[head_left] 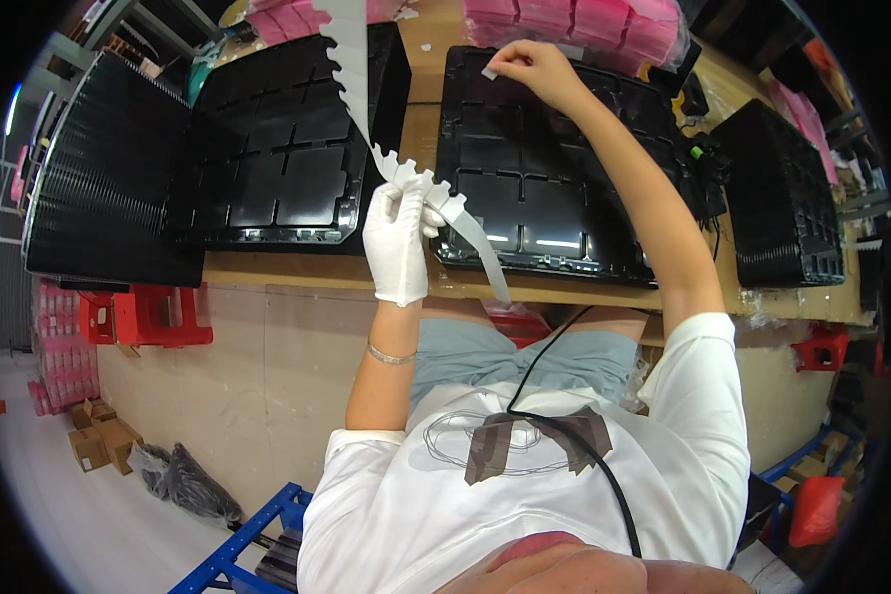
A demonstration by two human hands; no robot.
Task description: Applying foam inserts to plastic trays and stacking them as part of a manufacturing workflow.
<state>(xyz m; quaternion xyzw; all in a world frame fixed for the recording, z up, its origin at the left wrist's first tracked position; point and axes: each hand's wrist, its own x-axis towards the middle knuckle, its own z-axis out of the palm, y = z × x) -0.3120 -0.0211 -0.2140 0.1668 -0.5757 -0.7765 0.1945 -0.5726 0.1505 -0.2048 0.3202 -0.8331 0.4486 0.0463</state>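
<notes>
Two black moulded trays lie side by side on the wooden bench (406,129): left tray (287,148) and right tray (554,178), both w/ shallow rectangular compartments, nothing seen in them. A ribbed black stack (109,168) sits far left, overlapping the left tray's edge; another black tray stack (782,188) sits at right, apart from the right tray.

Left hand (398,243), in white glove, is closed around a long white backing strip (361,89) w/ notched edge. Strip runs from far edge of bench, between the two trays, through the fist, and its tail hangs over the near rim of right tray.

Right hand (530,67), bare, is at far-left corner of right tray; thumb + fingers pinched together on a small white label (489,73), which sits just above the tray surface. Contact w/ tray: can't tell.

Pink packages (584,25) stacked along far side of bench behind right tray. More pink packs (59,346) piled at floor level, left, beside a red crate (158,317). Small cardboard boxes (99,436) on floor, near left.
</notes>
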